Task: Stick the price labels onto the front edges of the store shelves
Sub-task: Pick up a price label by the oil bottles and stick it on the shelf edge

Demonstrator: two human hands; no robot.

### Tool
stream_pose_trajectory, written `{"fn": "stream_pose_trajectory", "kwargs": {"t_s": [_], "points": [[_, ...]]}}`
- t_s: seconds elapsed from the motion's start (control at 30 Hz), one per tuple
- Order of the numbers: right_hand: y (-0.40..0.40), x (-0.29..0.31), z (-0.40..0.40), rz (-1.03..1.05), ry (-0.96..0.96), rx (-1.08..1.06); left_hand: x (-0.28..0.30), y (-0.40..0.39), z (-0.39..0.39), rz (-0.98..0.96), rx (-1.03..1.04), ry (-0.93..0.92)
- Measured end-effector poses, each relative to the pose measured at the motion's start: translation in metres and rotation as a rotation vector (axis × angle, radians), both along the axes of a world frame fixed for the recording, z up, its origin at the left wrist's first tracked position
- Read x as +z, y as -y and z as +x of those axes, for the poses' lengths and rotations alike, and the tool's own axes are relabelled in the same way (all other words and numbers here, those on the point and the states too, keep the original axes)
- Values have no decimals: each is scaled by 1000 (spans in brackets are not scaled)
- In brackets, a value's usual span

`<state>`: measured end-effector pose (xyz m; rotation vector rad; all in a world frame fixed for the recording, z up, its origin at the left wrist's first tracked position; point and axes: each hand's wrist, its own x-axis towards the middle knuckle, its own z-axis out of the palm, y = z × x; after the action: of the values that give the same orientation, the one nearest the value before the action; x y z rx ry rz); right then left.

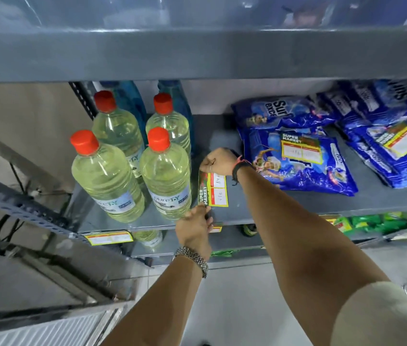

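A person leans over grey metal store shelves, both bare arms reaching forward and down. Between the two hands is a price label [213, 189], a yellow-bordered card printed "SUPER MARKET" with white boxes for handwritten prices. It is held above the shelf [297, 198], in the gap between four clear bottles with red caps [165, 176] on the left and blue detergent packs [299, 161] on the right.

The right hand [218, 161], with a dark band at the wrist, pinches the far end of the label. The left hand [195, 229], wearing a metal watch, grips the near end with fingers closed on it. Both hands are narrowly pinched, holding the label stretched between them.

The label's long axis runs from near to far, roughly at right angles to the shelf's front edge [234, 222], which runs left to right just under the left hand. To sit along that edge the label would likely need turning a quarter and bringing toward the viewer. The left hand is nearer the edge. Another label [108, 238] is already stuck on the edge, further left, below the bottles.
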<state>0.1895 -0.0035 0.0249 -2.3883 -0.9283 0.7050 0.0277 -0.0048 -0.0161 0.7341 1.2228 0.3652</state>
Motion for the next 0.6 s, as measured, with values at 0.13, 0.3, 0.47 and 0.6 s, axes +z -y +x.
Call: {"fn": "stream_pose_trajectory", "kwargs": {"t_s": [0.13,0.3,0.47,0.6], "points": [[21,25,4,118,-27,-50,7,7,-1,-17,107,69],[72,64,-3,265,-120,-175,40,19,5,45,62,296],[134,97,-27,499,-318,-405,80,18,12,128,-50,428],[170,107,-50,636,-303,-470,112,20,17,235,-133,487]]}}
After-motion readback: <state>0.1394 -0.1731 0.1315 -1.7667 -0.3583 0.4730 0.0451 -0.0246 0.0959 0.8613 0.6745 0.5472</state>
